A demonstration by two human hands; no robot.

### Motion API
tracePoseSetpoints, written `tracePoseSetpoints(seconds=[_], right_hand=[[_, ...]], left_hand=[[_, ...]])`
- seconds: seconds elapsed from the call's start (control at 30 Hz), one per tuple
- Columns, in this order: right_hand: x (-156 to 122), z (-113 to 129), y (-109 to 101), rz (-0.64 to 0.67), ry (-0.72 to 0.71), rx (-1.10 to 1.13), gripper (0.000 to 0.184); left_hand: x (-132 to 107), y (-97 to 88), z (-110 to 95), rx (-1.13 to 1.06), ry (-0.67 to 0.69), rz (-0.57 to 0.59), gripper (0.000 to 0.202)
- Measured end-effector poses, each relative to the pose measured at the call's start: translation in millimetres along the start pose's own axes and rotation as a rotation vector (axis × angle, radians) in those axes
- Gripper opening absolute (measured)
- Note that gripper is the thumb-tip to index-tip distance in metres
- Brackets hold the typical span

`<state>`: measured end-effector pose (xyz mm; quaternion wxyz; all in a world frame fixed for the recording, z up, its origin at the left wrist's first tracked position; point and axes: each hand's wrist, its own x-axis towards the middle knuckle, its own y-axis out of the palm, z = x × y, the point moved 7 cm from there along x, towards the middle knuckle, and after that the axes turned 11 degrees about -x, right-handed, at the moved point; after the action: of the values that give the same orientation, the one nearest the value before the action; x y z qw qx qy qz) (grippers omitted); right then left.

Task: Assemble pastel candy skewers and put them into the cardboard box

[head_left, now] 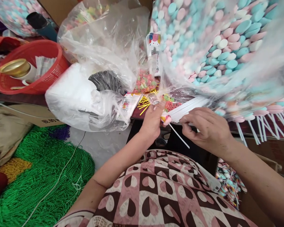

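Note:
My left hand (153, 120) is closed around a small pink lollipop (167, 120) whose white stick (179, 136) slants down to the right. My right hand (207, 127) pinches at the same lollipop and a clear wrapper sleeve (189, 108) lying just above it. Both hands meet at the front edge of a dark table (139, 114). A big clear bag of pink, blue and white lollipops (215, 41) hangs over my right hand, sticks (262, 124) pointing down.
A red basket (44, 82) with a gold tin (15, 67) stands at the left. Crumpled clear bags (104, 41) and a white bag (71, 94) fill the middle. Small sweets (145, 82) and yellow ties (144, 105) lie on the table. Green bead strings (42, 170) pile at lower left.

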<state>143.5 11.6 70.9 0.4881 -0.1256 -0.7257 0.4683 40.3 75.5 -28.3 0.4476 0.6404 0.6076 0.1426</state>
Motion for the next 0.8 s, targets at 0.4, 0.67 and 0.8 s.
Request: tracePoseSetpoints(seconds=[0.4,0.67,0.8], right_hand=[[-5,0,14,0.093,0.106,0.171,0.013],[-6,-3,14,0.133,0.138,0.153,0.012],[-5,-3,18,0.116,0.193,0.135,0.014]], left_hand=[[-13,18.6,2,-0.016,0.041,0.106,0.032],[-12,11.5,7,-0.038,0.002,0.053,0.036],[-13,11.0,7,-0.028,0.021,0.050,0.036]])
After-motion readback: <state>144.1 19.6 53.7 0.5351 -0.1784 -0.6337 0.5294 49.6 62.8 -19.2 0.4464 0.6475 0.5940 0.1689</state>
